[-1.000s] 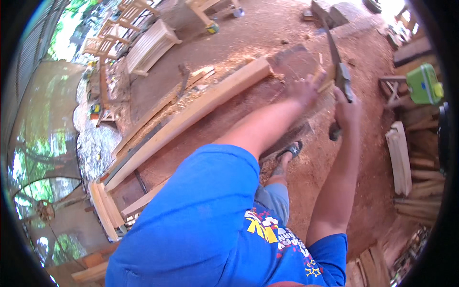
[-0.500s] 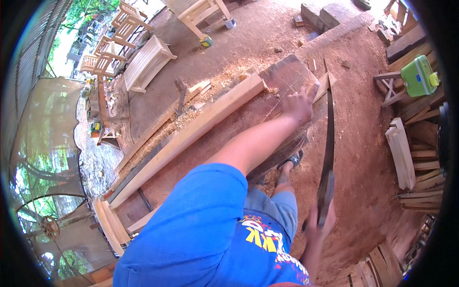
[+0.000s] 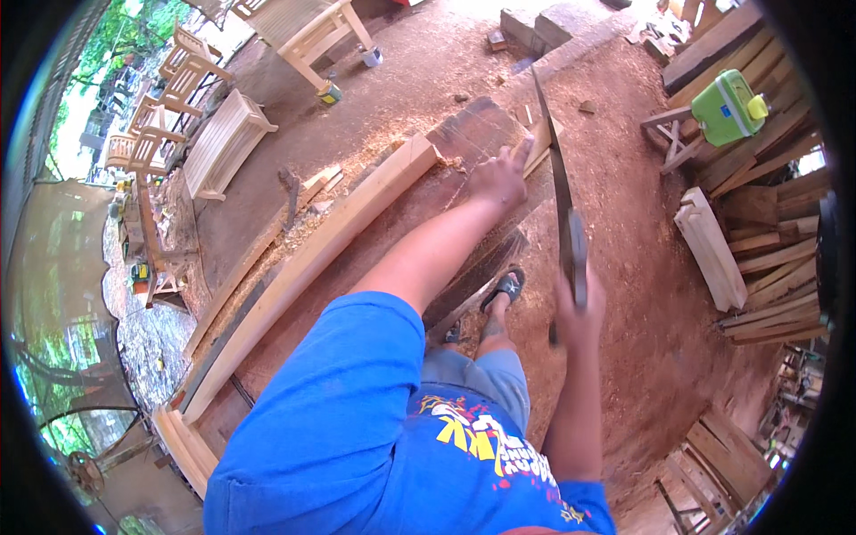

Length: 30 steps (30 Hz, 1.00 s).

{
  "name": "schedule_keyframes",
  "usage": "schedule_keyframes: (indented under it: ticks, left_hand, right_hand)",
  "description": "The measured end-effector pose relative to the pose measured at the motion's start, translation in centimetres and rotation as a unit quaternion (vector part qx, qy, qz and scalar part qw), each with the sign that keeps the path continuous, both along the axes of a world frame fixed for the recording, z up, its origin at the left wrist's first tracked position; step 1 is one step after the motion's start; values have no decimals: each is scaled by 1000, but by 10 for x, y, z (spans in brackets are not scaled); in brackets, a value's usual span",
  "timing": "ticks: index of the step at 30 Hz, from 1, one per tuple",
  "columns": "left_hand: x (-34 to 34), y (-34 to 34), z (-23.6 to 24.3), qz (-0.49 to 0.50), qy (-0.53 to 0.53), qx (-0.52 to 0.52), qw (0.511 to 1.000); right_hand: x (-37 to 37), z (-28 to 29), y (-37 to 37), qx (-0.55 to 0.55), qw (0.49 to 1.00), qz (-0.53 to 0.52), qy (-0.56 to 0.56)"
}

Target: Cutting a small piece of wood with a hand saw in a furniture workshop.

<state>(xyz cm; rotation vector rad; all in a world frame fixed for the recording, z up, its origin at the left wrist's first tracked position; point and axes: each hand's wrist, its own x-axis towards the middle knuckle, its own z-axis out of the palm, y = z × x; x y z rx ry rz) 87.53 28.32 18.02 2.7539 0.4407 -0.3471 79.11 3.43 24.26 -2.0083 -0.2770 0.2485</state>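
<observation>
Right hand wraps a saw handle; at that hand's eleven o'clock, left hand rests half-curled on wood, hold unclear

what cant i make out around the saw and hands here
All in the head view:
Saw: its teeth, too small and blurred.
Right hand: exact grip, motion-blurred.
Pale wood strip: near end, covered by the left hand.
Pale wooden furniture: far part, cut off by the upper edge.

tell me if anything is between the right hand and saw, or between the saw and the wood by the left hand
Nothing visible stands in the way: the right hand grips the saw, and its blade passes close beside the wood.
</observation>
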Motion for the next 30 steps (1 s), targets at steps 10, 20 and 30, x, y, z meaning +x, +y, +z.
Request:
schedule_keyframes:
  ticks: [10,20,30]
  left_hand:
    - [-1,-11,12,-2,21,5,1000]
    - [15,-17,-14,-34,-9,-11,999]
    - [4,-8,14,-25,16,-18,999]
  right_hand:
    - [-51,35,-45,-71,992,-12,103]
    - [134,2,76,-41,999,-23,24]
    - [-149,89,-93,-73,979,-75,177]
